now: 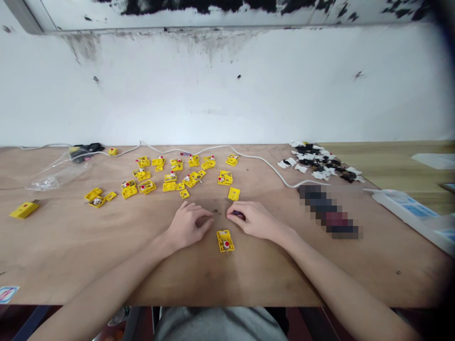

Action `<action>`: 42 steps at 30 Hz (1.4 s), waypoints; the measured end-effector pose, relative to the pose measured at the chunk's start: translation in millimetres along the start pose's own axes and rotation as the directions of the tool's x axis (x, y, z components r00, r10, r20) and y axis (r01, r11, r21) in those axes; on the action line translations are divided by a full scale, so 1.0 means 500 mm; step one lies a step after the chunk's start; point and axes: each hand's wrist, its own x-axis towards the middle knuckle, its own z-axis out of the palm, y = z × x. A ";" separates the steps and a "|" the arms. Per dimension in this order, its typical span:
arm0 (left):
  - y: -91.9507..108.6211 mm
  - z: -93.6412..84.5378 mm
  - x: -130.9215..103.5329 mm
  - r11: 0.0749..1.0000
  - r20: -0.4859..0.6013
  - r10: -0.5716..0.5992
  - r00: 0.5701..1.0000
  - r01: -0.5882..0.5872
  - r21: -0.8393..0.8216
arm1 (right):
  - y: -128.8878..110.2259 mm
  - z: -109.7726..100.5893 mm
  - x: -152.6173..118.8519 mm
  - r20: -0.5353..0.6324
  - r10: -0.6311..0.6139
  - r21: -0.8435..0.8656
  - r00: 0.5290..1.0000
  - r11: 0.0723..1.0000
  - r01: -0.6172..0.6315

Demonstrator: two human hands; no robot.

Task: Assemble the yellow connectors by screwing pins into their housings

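My left hand (190, 225) rests on the table with its fingers curved and a gap between thumb and forefinger; I see nothing held in it. Tiny dark screws (215, 211) lie just beyond its fingertips. My right hand (253, 219) is closed around a small screwdriver (239, 215) with a dark purple handle, mostly hidden by the fingers. Between and nearer than both hands sits an opened yellow plastic casing (225, 241) with a red button and metal parts inside. A loose yellow cover (233, 193) lies just past my right hand.
Several opened yellow casings (170, 177) spread across the table's middle and left. A closed yellow casing (24, 209) and a clear plastic bag (53, 177) lie at left. Black and white pieces (320, 161) are heaped back right. A white cable (263, 160) leads to a power strip (412, 210).
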 end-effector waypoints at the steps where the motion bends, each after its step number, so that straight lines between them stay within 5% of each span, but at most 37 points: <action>1: -0.004 0.000 0.003 1.000 -0.006 -0.004 1.000 0.004 0.022 | -0.001 0.000 0.000 0.003 0.003 -0.016 1.000 1.000 -0.003; 25: -0.010 0.003 0.005 0.994 0.013 0.090 0.996 -0.091 0.058 | -0.014 0.037 0.020 -0.086 -0.071 -0.031 0.994 0.997 0.069; 37: 0.006 0.010 0.002 0.990 -0.092 0.086 0.992 -0.095 -0.101 | -0.027 0.042 0.020 -0.076 -0.016 0.259 0.997 0.965 0.035; 42: 0.009 0.007 0.003 0.970 -0.127 -0.004 0.992 -0.027 -0.240 | -0.032 0.014 0.016 -0.205 -0.016 0.414 0.979 0.905 0.102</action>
